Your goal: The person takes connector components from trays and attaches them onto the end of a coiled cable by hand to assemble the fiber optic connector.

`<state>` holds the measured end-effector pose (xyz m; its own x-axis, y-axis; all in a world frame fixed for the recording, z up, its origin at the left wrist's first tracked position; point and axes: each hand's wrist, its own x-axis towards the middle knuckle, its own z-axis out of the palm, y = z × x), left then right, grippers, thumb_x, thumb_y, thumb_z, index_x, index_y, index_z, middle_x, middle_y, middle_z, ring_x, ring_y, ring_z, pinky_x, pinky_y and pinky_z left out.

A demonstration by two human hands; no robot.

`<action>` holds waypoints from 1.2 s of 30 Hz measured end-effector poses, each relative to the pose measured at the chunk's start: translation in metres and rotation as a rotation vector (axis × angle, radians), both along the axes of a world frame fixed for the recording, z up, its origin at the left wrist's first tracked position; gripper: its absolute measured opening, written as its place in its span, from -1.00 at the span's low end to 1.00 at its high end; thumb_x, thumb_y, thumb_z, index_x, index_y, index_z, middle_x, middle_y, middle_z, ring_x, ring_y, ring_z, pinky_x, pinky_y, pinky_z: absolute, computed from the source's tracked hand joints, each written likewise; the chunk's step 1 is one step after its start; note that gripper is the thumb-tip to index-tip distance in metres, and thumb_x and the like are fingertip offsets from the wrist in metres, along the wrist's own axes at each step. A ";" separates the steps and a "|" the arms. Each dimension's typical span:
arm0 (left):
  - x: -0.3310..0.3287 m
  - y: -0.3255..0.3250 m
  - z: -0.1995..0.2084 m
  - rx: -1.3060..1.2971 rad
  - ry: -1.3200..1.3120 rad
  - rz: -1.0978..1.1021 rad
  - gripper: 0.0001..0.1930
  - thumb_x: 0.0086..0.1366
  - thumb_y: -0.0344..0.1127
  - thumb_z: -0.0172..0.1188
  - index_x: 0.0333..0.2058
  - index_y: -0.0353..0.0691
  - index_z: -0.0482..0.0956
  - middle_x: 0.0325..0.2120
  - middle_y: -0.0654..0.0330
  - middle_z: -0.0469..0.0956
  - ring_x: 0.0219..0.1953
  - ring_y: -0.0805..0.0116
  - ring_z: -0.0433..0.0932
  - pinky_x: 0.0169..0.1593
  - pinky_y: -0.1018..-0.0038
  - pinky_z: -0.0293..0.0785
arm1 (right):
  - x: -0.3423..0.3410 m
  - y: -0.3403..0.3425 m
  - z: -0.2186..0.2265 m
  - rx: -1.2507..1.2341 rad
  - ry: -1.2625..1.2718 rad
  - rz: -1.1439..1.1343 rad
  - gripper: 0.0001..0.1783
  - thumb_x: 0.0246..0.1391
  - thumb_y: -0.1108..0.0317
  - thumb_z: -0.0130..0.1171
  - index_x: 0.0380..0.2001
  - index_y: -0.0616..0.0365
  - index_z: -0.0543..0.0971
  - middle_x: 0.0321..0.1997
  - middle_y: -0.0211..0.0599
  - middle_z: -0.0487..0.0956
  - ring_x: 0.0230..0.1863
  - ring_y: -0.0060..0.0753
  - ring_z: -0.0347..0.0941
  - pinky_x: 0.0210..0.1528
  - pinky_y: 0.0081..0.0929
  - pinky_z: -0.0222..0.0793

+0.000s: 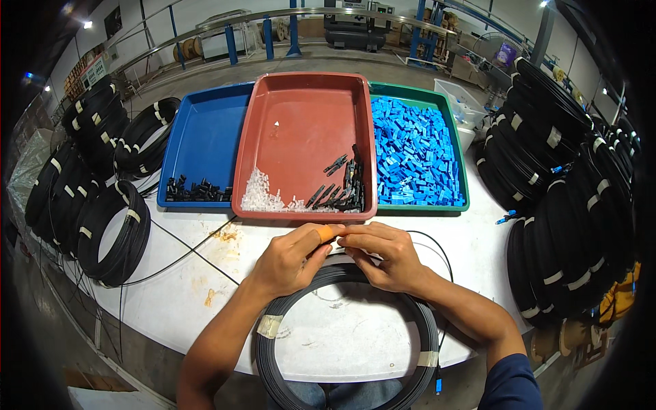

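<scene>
My left hand (pixel 290 258) and my right hand (pixel 384 254) meet just in front of the red tray (pixel 301 123). Both are closed, fingertips together in a pinch, and the small piece between them is hidden by the fingers. An orange wrap (pixel 325 234) covers a finger of my left hand. Below the hands a coil of thin black cable (pixel 427 321) lies over the table's near edge, bound with pale tape (pixel 269 326). A loose black cable (pixel 445 256) arcs out beside my right hand. At the coil's lower right hangs a blue connector (pixel 439 387).
White clear-looking pieces (pixel 258 195) and black connector parts (pixel 352 184) lie in the red tray. A blue tray (pixel 205 137) holds short black pieces; a green tray (pixel 462 160) holds many blue connector housings (pixel 413 154). Cable coils stack left (pixel 113 236) and right (pixel 560 239).
</scene>
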<state>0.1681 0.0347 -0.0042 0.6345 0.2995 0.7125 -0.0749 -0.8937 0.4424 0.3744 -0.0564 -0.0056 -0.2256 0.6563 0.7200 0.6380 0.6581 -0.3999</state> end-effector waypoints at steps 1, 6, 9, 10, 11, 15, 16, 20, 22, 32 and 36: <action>-0.002 0.000 0.000 -0.034 0.002 0.011 -0.69 0.25 -0.59 0.26 -0.02 -0.36 0.61 -0.20 0.02 0.67 -0.28 0.16 0.71 -0.21 0.40 0.67 | 0.000 -0.001 0.002 -0.019 0.015 0.005 -0.67 -0.12 0.67 0.30 -0.20 0.27 0.70 -0.14 -0.09 0.70 -0.21 -0.13 0.66 -0.20 -0.35 0.57; -0.005 0.001 -0.007 -0.149 0.056 0.065 -0.73 0.29 -0.54 0.29 -0.03 -0.38 0.61 -0.19 0.02 0.72 -0.35 0.34 0.74 -0.25 0.47 0.66 | 0.001 -0.001 0.000 -0.064 0.045 0.028 -0.70 -0.07 0.69 0.26 -0.20 0.29 0.70 -0.13 -0.08 0.69 -0.19 -0.17 0.67 -0.20 -0.38 0.59; -0.004 -0.001 -0.008 -0.204 0.021 0.055 -0.73 0.30 -0.52 0.29 -0.02 -0.38 0.61 -0.23 0.05 0.73 -0.37 0.37 0.74 -0.25 0.50 0.66 | 0.001 -0.002 0.000 -0.106 0.063 0.041 -0.72 -0.03 0.69 0.24 -0.20 0.29 0.70 -0.13 -0.09 0.69 -0.19 -0.23 0.67 -0.24 -0.44 0.58; -0.004 -0.001 -0.009 -0.230 0.019 0.047 -0.73 0.30 -0.51 0.30 -0.03 -0.38 0.61 -0.25 0.04 0.73 -0.36 0.35 0.73 -0.25 0.49 0.67 | 0.002 -0.001 -0.001 -0.102 0.076 0.043 -0.73 -0.02 0.69 0.24 -0.21 0.30 0.70 -0.15 -0.10 0.69 -0.21 -0.27 0.66 -0.25 -0.46 0.58; -0.005 0.000 -0.010 -0.255 0.017 0.041 -0.74 0.29 -0.50 0.32 -0.04 -0.38 0.61 -0.26 0.02 0.72 -0.35 0.33 0.73 -0.26 0.48 0.68 | 0.001 -0.001 -0.001 -0.098 0.089 0.047 -0.74 -0.01 0.68 0.24 -0.21 0.30 0.70 -0.17 -0.11 0.68 -0.22 -0.31 0.65 -0.27 -0.48 0.58; -0.006 0.002 -0.020 -0.300 -0.001 0.042 -0.75 0.30 -0.49 0.32 -0.07 -0.40 0.56 -0.29 0.03 0.73 -0.30 0.32 0.75 -0.24 0.48 0.69 | 0.000 -0.003 0.002 -0.118 0.089 0.016 -0.71 -0.06 0.65 0.25 -0.20 0.25 0.69 -0.25 -0.18 0.66 -0.25 -0.23 0.65 -0.23 -0.40 0.57; -0.006 0.003 -0.022 -0.327 0.001 0.028 -0.70 0.30 -0.49 0.32 -0.04 -0.40 0.51 -0.23 0.02 0.72 -0.26 0.29 0.76 -0.23 0.46 0.70 | -0.001 -0.004 0.004 -0.145 0.112 -0.006 -0.72 -0.05 0.66 0.26 -0.20 0.24 0.68 -0.27 -0.19 0.66 -0.29 -0.25 0.64 -0.29 -0.42 0.56; -0.004 0.000 -0.018 -0.309 -0.003 0.041 -0.53 0.31 -0.50 0.31 0.11 -0.38 0.31 -0.03 -0.03 0.66 -0.12 0.18 0.76 -0.19 0.42 0.72 | 0.002 -0.002 -0.002 -0.048 0.140 -0.038 -0.72 -0.04 0.69 0.28 -0.20 0.24 0.67 -0.32 -0.20 0.65 -0.39 -0.30 0.62 -0.41 -0.46 0.51; -0.004 0.006 -0.026 -0.255 -0.014 0.017 -0.50 0.30 -0.50 0.30 0.13 -0.36 0.25 0.02 -0.04 0.63 -0.09 0.16 0.75 -0.20 0.42 0.72 | 0.001 -0.002 -0.001 -0.037 0.130 -0.050 -0.72 -0.05 0.69 0.28 -0.21 0.24 0.67 -0.32 -0.20 0.65 -0.39 -0.29 0.62 -0.41 -0.45 0.52; -0.007 -0.002 -0.013 -0.180 0.088 -0.002 -0.44 0.28 -0.53 0.28 0.17 -0.25 0.19 -0.22 -0.02 0.69 -0.36 0.45 0.64 -0.23 0.52 0.58 | 0.001 -0.004 0.001 0.016 -0.008 -0.039 -0.70 -0.11 0.61 0.43 -0.22 0.24 0.71 -0.29 -0.20 0.67 -0.35 -0.27 0.67 -0.38 -0.41 0.61; -0.007 -0.001 -0.015 -0.169 0.062 0.004 -0.47 0.28 -0.51 0.29 0.14 -0.28 0.22 -0.21 -0.03 0.68 -0.42 0.50 0.59 -0.22 0.52 0.59 | 0.001 -0.003 -0.001 0.019 0.000 -0.038 -0.74 -0.08 0.58 0.46 -0.25 0.23 0.71 -0.31 -0.22 0.67 -0.37 -0.27 0.66 -0.40 -0.42 0.61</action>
<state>0.1611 0.0337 -0.0195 0.6743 0.4144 0.6113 -0.0397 -0.8062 0.5903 0.3752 -0.0592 -0.0067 -0.2008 0.6502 0.7327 0.6624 0.6412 -0.3874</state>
